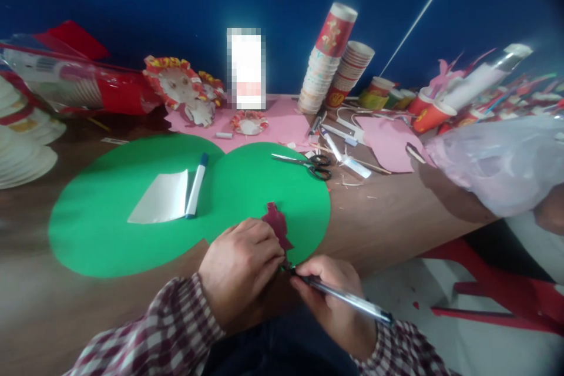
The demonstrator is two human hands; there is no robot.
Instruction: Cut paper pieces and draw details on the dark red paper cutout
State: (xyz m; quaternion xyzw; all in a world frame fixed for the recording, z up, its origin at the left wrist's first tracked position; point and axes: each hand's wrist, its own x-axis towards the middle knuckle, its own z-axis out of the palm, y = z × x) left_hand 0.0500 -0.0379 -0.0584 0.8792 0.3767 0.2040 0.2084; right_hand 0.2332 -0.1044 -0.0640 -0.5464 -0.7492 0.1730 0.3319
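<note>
My left hand (240, 264) is closed in a pinch on a small dark red paper cut-out (277, 223) at the near edge of the right green paper circle (264, 188). My right hand (337, 299) grips a pen (343, 296) whose tip meets the lower end of the cut-out. A second, larger green circle (101, 211) lies to the left, carrying a white folded sheet (162, 198) and a blue-capped marker (196, 185).
Black-handled scissors (308, 163) lie on the right circle's far edge. Pink paper (282, 123), stacked paper cups (335, 59), decorated paper-plate crafts (176, 85) and red cups (429, 114) crowd the back. A plastic bag (497, 158) and another person's arm (458, 200) are at right. White plates (22, 147) stack at left.
</note>
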